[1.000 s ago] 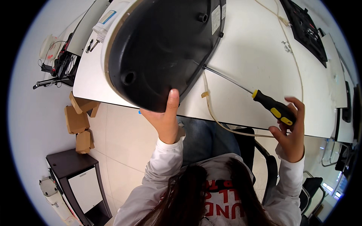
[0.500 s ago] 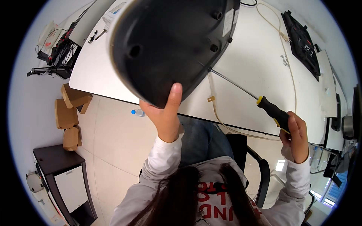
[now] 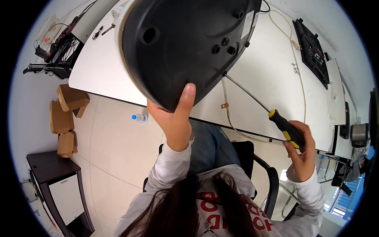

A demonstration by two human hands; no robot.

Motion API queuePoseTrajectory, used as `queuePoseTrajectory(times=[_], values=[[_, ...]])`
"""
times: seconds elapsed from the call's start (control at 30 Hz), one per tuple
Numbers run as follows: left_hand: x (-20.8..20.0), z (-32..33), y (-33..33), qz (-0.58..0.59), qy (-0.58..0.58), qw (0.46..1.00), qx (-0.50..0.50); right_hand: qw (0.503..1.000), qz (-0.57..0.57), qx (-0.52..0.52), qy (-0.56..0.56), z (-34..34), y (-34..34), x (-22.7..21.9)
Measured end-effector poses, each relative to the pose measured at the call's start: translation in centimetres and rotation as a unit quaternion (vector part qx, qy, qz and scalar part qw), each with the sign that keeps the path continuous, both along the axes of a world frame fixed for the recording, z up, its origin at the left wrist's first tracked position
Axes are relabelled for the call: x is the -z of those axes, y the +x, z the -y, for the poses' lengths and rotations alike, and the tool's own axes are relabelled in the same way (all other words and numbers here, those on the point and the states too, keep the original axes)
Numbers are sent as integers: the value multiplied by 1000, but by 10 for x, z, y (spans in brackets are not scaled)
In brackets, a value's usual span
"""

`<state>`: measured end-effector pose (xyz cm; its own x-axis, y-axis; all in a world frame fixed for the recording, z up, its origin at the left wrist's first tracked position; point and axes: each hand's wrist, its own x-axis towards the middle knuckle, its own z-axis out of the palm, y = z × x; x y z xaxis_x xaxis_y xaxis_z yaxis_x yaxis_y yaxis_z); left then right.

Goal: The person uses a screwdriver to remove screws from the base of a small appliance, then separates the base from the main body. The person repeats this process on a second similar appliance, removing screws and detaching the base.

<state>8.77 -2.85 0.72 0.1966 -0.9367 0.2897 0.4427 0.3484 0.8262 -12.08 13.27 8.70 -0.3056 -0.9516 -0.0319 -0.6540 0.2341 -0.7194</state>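
My left hand [image 3: 175, 112] is closed on the near tip of a large appliance with a black plastic underside [image 3: 177, 51] and a pale rim. Its thumb presses on the black face, and the other fingers are hidden behind. Round holes, short posts and a white label show on that underside, which is tilted up toward me. In my right hand [image 3: 302, 152] is the black and yellow handle of a screwdriver [image 3: 286, 128]. The steel shaft points up and left, its tip at the appliance's right edge; whether it sits in a screw cannot be made out.
A white table [image 3: 268, 83] lies beneath, with a beige cable [image 3: 229, 116] hanging over its front edge. Small screws [image 3: 295, 68] and an open black tool case [image 3: 312, 51] are on the right. Left on the floor are a bottle [image 3: 139, 118], cardboard boxes [image 3: 61, 117] and a dark cabinet [image 3: 53, 168].
The appliance has shifted slightly right and tilted, showing more posts on its underside. My right hand has moved a little left and down, and its hold on the screwdriver handle has turned.
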Motion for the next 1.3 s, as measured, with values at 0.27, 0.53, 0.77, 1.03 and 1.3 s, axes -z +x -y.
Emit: queuePoseTrajectory(times=[0.27,0.53,0.77,1.03,1.3], values=[[-2,0,-1,-8,6,1000,-3,929,328,7,170,5,-7,-16],[-3,0,0,-3,3,999,-33,968,-215,-94,-93,7,4,-14],[-1,2,1,12,-4,999,-32,924,328,-57,186,13,0,-10],[1,1,2,18,-2,1000,-25,961,254,64,94,13,15,-25],[-11,0,6,-16,16,999,-26,983,147,-9,-107,-1,11,-16]])
